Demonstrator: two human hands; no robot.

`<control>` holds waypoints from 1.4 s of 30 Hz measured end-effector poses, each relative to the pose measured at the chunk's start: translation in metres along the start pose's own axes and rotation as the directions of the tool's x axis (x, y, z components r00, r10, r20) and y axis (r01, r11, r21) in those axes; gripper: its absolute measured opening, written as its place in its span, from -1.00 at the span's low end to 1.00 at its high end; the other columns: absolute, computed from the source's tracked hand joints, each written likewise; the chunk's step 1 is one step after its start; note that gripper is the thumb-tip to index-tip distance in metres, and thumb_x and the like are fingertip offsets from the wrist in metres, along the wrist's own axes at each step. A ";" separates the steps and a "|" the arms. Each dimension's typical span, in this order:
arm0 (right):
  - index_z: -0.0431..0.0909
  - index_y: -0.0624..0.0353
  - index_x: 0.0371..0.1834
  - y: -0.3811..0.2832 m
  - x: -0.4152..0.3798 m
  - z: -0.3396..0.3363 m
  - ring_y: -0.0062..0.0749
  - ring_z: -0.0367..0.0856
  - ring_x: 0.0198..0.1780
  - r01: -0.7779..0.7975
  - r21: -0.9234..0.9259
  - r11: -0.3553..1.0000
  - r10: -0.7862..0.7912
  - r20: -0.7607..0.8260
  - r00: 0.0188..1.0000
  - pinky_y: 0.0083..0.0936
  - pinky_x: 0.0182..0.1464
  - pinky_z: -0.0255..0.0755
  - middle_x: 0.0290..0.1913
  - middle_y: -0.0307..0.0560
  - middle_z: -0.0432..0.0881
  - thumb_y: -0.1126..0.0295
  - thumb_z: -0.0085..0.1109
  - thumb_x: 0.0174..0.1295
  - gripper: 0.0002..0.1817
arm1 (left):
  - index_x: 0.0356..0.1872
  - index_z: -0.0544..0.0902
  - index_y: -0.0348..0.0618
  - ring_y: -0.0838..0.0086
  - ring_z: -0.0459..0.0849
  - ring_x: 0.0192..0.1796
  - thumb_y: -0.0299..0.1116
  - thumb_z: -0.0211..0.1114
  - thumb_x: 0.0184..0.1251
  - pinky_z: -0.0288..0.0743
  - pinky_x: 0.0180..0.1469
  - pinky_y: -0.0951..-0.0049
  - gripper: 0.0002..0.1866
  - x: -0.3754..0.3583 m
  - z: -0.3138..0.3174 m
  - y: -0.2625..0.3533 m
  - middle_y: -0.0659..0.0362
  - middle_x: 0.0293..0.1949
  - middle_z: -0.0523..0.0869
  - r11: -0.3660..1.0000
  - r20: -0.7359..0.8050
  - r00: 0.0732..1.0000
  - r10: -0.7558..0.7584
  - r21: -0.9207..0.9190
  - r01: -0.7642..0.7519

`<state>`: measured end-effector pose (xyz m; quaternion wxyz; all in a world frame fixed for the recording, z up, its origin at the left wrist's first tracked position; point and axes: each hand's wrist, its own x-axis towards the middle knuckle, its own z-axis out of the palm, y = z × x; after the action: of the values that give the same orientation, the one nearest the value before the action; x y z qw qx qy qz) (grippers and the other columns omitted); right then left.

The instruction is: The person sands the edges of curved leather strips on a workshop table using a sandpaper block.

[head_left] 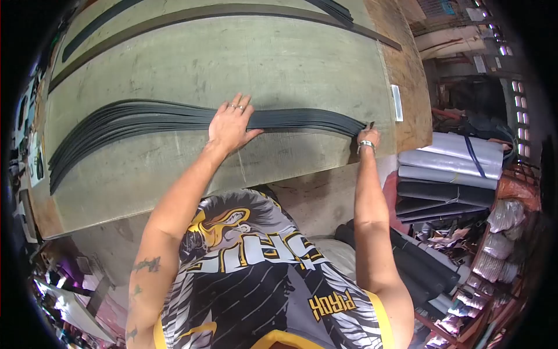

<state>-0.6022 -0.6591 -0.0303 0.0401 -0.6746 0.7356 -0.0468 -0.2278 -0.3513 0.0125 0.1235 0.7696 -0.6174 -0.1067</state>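
A long bundle of dark, flat, rubber-like strips lies in a shallow wave across the table. My left hand rests flat over the bundle's middle; its fingers reach past the far edge and its thumb points right along the near edge. At the right end, my right hand is closed round the strip ends, with its fingertips mostly hidden. Toward the left the strips fan out and curve down to the table's left side.
The pale green table top has a worn wooden right edge. A long dark bar crosses its far part, with more strips beyond. A small white rectangle sits near the right edge. Rolls of sheet material are stacked at right.
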 end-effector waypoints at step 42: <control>0.55 0.31 0.37 -0.043 -0.114 0.021 0.26 0.41 0.53 0.626 -0.070 0.777 -0.611 -0.327 0.721 0.12 0.56 0.27 0.46 0.30 0.50 0.54 0.11 0.32 -0.49 | 0.25 0.61 -0.14 0.18 0.35 0.65 0.24 0.43 0.35 0.32 0.60 0.07 -0.29 0.006 0.002 0.000 0.10 0.56 0.48 0.997 -0.072 0.997 0.039 0.072 -0.034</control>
<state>-0.5476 -0.5499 -0.0464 -0.0871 -0.8621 0.4628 -0.1870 -0.2271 -0.3568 0.0104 0.1209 0.7655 -0.6297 -0.0542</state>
